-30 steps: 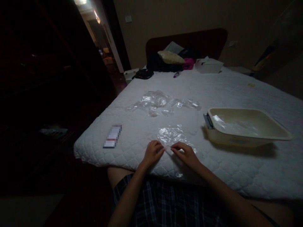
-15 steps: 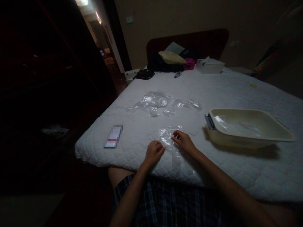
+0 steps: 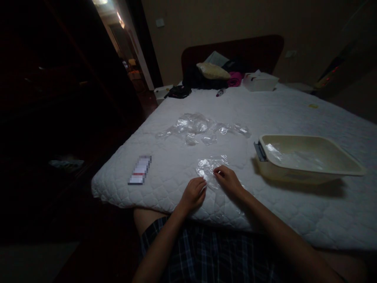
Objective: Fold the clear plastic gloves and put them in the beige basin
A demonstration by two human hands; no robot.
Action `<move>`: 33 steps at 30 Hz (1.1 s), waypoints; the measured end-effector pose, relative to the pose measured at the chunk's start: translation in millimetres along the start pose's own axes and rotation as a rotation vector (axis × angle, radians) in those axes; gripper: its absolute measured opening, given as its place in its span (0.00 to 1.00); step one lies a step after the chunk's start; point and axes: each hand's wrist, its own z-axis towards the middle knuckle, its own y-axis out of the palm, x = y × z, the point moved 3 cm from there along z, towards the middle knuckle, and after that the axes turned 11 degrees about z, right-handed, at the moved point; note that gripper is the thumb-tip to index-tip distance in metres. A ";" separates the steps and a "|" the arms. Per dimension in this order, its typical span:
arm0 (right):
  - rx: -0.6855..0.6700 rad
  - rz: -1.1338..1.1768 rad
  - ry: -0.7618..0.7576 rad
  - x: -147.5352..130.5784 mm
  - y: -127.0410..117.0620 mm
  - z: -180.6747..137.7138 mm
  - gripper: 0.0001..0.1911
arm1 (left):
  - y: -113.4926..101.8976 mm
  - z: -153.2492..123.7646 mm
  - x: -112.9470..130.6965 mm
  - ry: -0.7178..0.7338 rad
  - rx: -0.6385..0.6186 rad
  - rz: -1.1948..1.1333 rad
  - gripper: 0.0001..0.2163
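A clear plastic bag [image 3: 204,168] lies spread on the quilted white mattress, close to its front edge, shining where light strikes it. At its left side my left hand [image 3: 193,193] is closed, fingertips pinched together on the film. My right hand [image 3: 229,180] comes in over the bag's right side, thumb and forefinger pinching the plastic. Both hands stay low, just above the mattress, with the fingertips a short way apart. Farther back is a loose spread of crumpled clear plastic bags [image 3: 191,124].
On the right stands a cream plastic tub [image 3: 312,177] with a grey latch and clear plastic inside. A blurred-out phone-shaped item [image 3: 140,170] lies left. At the back are a white box [image 3: 260,81], a dark bag [image 3: 178,92] and a pile of cloth with a pale pillow [image 3: 212,71].
The near bag has shifted and creased slightly under my hands. My left hand has turned a little and lies slightly lower. The camera view has moved a touch.
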 end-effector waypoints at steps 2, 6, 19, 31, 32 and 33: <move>0.022 0.036 0.007 1.4 -0.7 -1.8 0.07 | 1.8 1.0 -2.6 -0.107 0.010 -0.055 0.13; 0.020 0.057 -0.002 1.5 -0.3 -5.0 0.07 | 8.2 3.4 -10.0 -0.352 0.033 -0.156 0.12; 0.034 0.058 -0.044 9.5 2.8 -6.6 0.05 | 7.2 11.3 -3.0 -0.280 0.042 -0.118 0.05; -0.074 -0.229 -0.158 0.6 1.0 -2.2 0.09 | 7.3 6.8 5.2 -0.044 0.056 0.179 0.08; -0.089 -0.277 -0.164 0.5 1.7 -2.6 0.09 | 6.9 7.0 6.8 -0.028 0.048 0.207 0.08; -0.101 -0.316 -0.165 0.8 2.2 -2.9 0.09 | 6.8 7.1 8.0 -0.018 0.038 0.230 0.08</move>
